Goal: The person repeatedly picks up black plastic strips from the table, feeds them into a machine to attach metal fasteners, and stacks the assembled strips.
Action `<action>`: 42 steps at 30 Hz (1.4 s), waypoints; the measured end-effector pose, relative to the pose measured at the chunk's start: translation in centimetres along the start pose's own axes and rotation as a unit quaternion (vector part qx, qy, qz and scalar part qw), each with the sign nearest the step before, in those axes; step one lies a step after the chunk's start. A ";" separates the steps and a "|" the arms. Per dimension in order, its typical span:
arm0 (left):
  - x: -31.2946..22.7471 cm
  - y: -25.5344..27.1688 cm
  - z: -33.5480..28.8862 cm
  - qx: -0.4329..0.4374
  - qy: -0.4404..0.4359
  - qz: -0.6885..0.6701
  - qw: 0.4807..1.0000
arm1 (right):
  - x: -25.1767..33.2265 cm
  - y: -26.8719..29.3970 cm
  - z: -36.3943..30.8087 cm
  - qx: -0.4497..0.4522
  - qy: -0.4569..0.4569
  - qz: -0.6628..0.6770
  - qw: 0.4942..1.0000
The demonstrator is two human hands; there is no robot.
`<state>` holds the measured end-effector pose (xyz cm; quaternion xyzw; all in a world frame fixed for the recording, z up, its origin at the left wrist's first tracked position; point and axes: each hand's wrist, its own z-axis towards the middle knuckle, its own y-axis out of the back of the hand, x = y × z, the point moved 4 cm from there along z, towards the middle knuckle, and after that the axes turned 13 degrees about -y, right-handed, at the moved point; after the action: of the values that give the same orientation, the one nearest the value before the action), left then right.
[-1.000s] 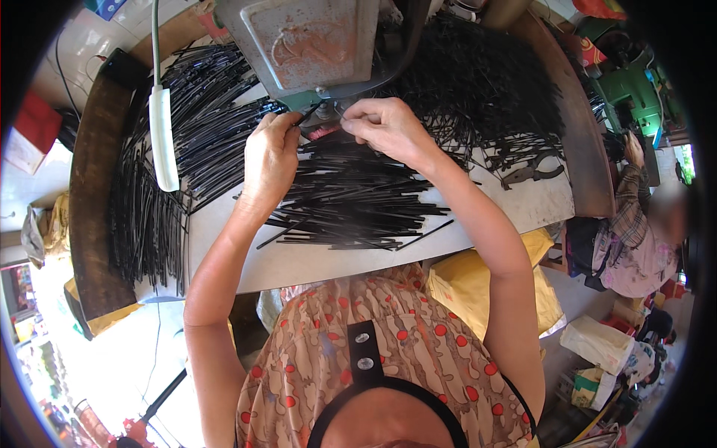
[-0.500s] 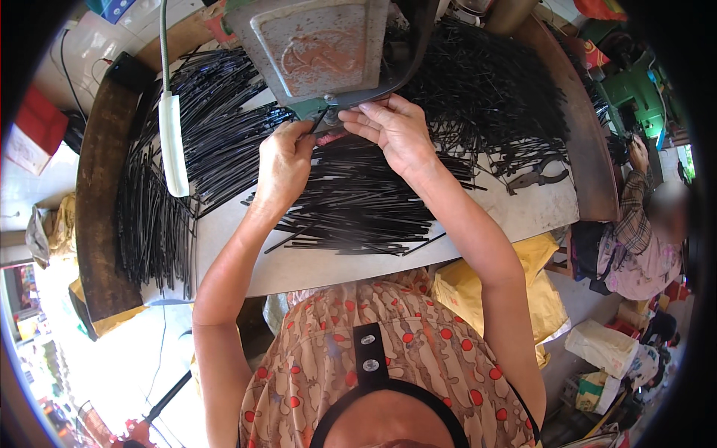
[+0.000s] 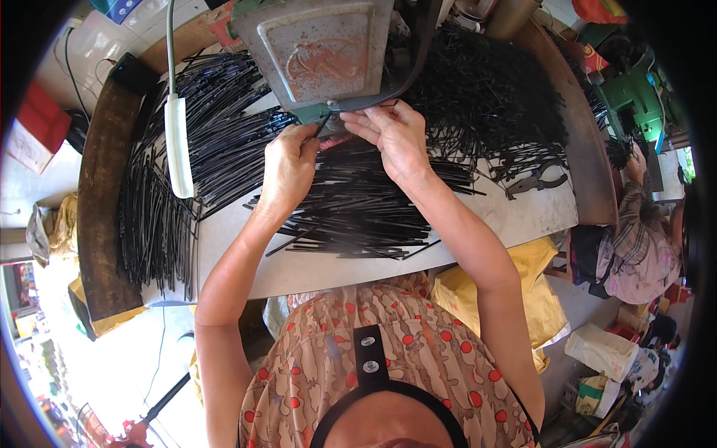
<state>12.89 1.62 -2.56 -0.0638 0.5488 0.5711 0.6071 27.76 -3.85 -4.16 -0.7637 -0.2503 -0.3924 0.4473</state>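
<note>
Overlapping slender black rods [image 3: 351,209]

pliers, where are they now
In the head view, the pliers lie on the white table at right, below the black pile, near the brown rim.

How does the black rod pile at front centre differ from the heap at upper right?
Rods in the front pile lie mostly side by side; the right heap is tangled, pointing many ways. The right heap looks larger than the front pile. Both consist of thin black pieces on the pale tabletop.
</note>
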 end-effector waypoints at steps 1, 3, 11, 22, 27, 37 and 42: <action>-0.2 0.0 0.0 0.000 -0.009 0.008 1.000 | -0.1 0.0 0.0 0.000 0.001 0.000 1.000; -0.4 0.2 0.0 0.000 -0.018 0.017 1.000 | -0.1 0.0 0.0 0.000 0.001 0.000 1.000; -2.6 -0.5 -0.1 0.066 -0.119 0.260 0.956 | 0.3 0.0 -0.1 -0.008 0.002 -0.001 1.000; -5.4 -0.3 -1.6 0.031 -0.221 0.025 0.974 | -1.0 0.5 -1.8 0.044 -0.175 0.032 0.983; -2.8 4.0 -3.8 -0.024 -0.106 0.156 0.982 | -0.7 1.1 -2.8 0.093 -0.205 0.020 0.974; 12.1 18.9 -6.9 -0.040 0.277 0.456 0.845 | -1.0 1.5 -3.0 0.107 -0.213 -0.021 0.971; 11.8 20.8 -7.2 -0.073 0.303 0.418 0.853 | -1.0 2.4 -3.0 0.084 -0.207 -0.031 0.974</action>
<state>-10.24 10.98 -2.65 -0.0428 0.6375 0.7616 0.1082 27.82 -7.65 -5.22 -0.7803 -0.3928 -0.2170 0.4357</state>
